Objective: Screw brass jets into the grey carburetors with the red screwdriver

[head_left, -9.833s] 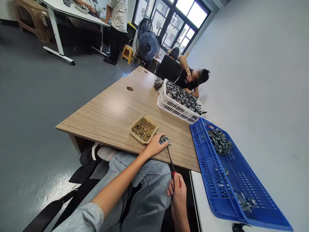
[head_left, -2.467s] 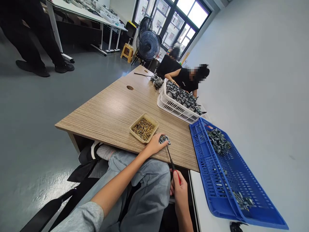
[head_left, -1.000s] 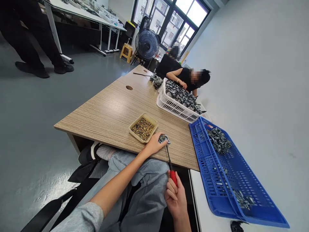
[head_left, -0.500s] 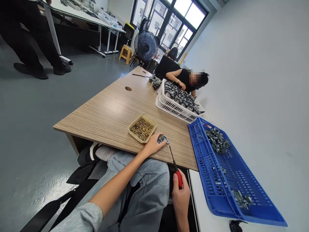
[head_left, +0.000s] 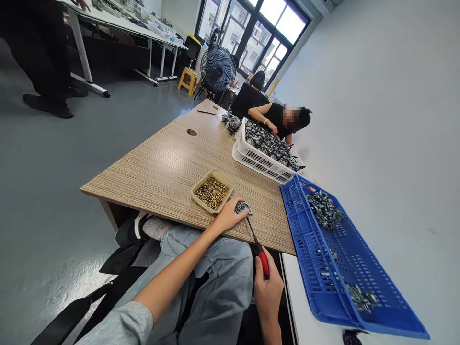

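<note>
Swung back over, the red screwdriver (head_left: 263,262) now has its thin tip right up at the round metal part (head_left: 243,208), where a moment ago the tip stood off to one side. I can't tell if the tip is in a hole or just next to it. The right hand (head_left: 266,287) is closed around the red handle. The left hand (head_left: 228,215) is bent over the round metal part and holds it down on the wood counter (head_left: 154,177), close to the front edge. Just beside that hand is a tan tray (head_left: 224,176) full of brass screws (head_left: 211,193). To the right, a blue crate (head_left: 300,230) lies tilted, with shiny metal parts (head_left: 324,210) in it. Farther along the counter, a white crate (head_left: 257,165) is heaped with more dark metal parts (head_left: 268,146). A co-worker (head_left: 276,115) in a black shirt sits past it, with one hand (head_left: 273,128) on the heap
</note>
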Action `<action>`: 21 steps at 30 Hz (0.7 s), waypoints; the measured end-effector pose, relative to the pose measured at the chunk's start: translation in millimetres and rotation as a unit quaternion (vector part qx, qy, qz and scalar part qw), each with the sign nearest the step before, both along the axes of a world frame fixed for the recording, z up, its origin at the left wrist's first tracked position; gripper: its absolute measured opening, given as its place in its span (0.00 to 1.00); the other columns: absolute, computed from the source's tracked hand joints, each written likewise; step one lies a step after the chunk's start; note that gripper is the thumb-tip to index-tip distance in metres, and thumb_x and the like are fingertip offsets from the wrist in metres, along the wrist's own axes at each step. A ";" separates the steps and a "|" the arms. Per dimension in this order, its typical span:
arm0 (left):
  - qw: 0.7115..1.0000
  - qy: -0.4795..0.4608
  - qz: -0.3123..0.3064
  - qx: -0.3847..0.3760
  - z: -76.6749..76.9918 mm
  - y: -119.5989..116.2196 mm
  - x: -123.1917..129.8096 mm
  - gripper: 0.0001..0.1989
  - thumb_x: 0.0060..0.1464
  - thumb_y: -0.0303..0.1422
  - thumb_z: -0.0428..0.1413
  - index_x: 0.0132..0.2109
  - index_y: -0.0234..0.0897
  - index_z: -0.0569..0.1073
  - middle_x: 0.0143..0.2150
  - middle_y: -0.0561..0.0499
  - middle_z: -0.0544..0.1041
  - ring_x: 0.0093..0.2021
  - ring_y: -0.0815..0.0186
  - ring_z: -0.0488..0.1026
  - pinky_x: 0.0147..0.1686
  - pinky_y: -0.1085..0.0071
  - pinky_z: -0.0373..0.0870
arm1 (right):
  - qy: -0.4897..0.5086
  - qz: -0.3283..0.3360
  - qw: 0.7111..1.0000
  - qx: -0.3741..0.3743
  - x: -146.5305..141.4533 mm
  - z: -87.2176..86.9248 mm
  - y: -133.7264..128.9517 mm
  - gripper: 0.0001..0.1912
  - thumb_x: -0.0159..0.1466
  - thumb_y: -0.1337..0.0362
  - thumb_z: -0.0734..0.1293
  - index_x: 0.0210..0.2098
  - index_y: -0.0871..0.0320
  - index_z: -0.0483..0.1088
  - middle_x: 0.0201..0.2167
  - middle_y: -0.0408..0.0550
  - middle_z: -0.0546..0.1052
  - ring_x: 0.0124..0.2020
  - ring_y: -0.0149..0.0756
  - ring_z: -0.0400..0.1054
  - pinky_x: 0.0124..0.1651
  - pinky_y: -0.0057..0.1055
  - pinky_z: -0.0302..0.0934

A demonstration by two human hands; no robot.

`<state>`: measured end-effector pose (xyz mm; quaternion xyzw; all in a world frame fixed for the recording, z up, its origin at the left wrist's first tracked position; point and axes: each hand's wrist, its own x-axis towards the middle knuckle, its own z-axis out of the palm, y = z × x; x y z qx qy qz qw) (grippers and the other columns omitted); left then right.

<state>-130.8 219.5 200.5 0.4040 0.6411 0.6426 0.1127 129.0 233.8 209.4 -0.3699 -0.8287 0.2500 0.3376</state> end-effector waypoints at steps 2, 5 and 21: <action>1.000 0.002 -0.001 0.001 -0.2 0.1 -0.2 0.18 0.60 0.38 0.63 0.54 0.37 0.76 0.52 0.43 0.83 0.53 0.55 0.79 0.58 0.58 0.75 | 0.003 0.001 1.000 -0.005 -0.6 -0.1 0.2 0.28 0.71 0.45 0.66 0.61 0.57 0.77 0.59 0.58 0.80 0.61 0.51 0.74 0.63 0.44 0.66; 1.000 0.003 -0.002 0.004 -1.0 0.3 -0.3 0.17 0.60 0.38 0.63 0.54 0.37 0.77 0.52 0.42 0.83 0.53 0.55 0.80 0.58 0.59 0.75 | -0.001 0.003 1.000 -0.017 -1.2 0.2 0.5 0.28 0.71 0.45 0.66 0.62 0.57 0.77 0.60 0.58 0.80 0.61 0.51 0.75 0.62 0.43 0.67; 1.000 0.008 0.000 0.007 -3.4 2.5 -0.6 0.18 0.60 0.38 0.63 0.54 0.36 0.76 0.52 0.41 0.83 0.54 0.54 0.79 0.59 0.58 0.74 | 0.043 -0.022 0.990 -0.129 -5.4 -1.8 4.6 0.32 0.65 0.38 0.70 0.51 0.60 0.81 0.49 0.59 0.83 0.51 0.52 0.77 0.53 0.41 0.70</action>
